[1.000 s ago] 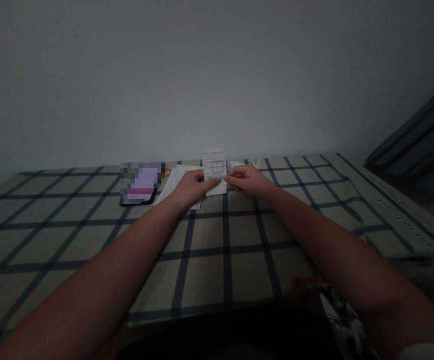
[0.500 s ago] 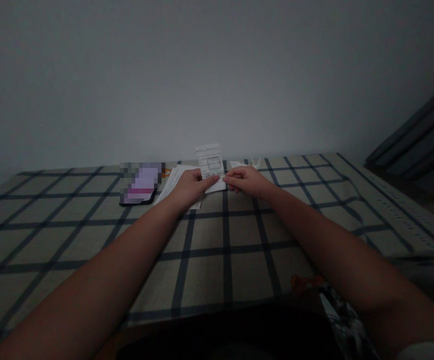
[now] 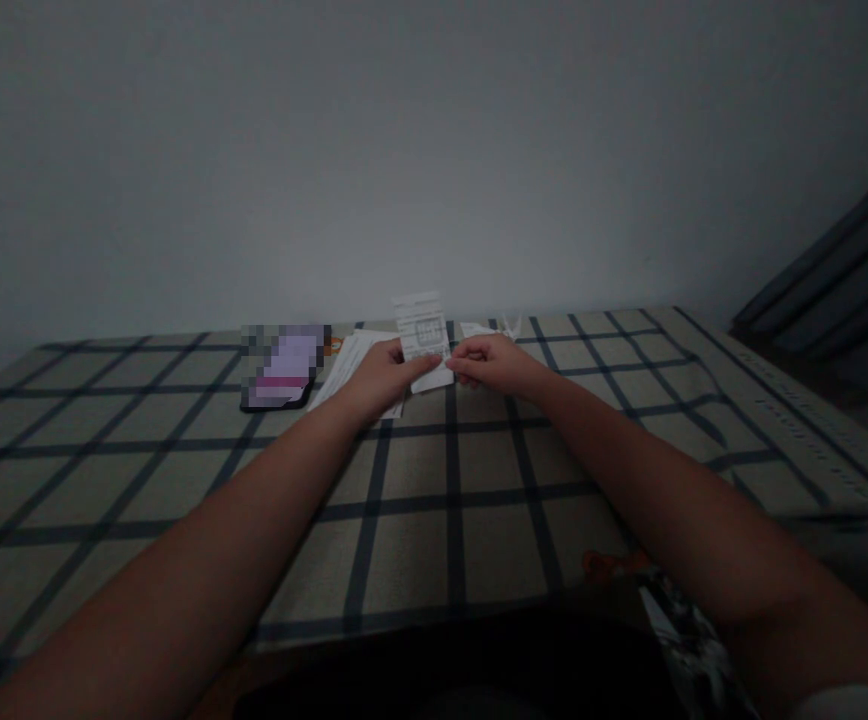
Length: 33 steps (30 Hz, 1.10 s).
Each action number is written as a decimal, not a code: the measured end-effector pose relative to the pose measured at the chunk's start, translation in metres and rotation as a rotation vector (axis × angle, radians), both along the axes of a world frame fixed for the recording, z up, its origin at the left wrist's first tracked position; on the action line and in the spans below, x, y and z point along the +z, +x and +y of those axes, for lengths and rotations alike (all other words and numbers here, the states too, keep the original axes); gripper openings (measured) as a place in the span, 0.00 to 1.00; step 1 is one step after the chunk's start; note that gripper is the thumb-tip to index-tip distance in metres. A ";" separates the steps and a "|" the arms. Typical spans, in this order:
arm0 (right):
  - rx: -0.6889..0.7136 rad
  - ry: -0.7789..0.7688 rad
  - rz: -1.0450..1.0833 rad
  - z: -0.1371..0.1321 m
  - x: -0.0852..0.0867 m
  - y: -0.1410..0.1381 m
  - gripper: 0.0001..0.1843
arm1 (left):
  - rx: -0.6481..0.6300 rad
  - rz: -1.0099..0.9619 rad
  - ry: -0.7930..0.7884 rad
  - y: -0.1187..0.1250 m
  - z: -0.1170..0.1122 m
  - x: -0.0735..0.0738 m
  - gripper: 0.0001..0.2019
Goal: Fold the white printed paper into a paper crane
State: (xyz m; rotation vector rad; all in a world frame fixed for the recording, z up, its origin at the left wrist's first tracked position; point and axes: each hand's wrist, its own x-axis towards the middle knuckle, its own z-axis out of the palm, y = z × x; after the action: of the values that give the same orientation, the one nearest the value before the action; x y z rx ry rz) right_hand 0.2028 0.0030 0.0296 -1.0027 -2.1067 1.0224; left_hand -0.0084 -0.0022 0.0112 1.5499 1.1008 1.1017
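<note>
A small printed paper slip (image 3: 425, 328), like a receipt with a square code on it, is held up above the table. My left hand (image 3: 384, 377) is closed on its left side, the thumb lying across the front. At the slip's right edge, my right hand (image 3: 495, 362) pinches the paper between thumb and forefinger. White printed papers (image 3: 349, 368) lie on the cloth under and beside my left hand, which hides part of them. Torn or folded white paper scraps (image 3: 510, 327) lie just behind my right hand.
A phone (image 3: 284, 368) with a lit, blurred screen lies left of the papers. The table is covered by a checked cloth (image 3: 419, 540). A plain wall (image 3: 434, 150) rises behind it. Dark folded fabric (image 3: 839, 290) hangs at the right.
The slip has tilted a little and its lower edge has dropped slightly. Both hands stay in almost the same place, still on the paper.
</note>
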 end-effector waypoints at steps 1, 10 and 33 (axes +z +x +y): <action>0.003 -0.003 -0.002 -0.001 0.000 0.000 0.16 | 0.004 0.012 0.005 0.000 0.000 0.000 0.21; 0.024 -0.018 -0.010 0.000 -0.004 0.000 0.18 | 0.049 0.021 0.052 0.002 -0.005 0.006 0.19; 0.046 0.056 -0.151 -0.001 -0.002 -0.002 0.18 | 0.075 -0.103 0.020 0.004 -0.005 0.007 0.20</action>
State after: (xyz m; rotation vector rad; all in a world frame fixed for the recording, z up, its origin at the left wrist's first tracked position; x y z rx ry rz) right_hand 0.2011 0.0017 0.0277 -1.0367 -2.2781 0.9295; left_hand -0.0045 -0.0070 0.0180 1.4610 1.0879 1.2324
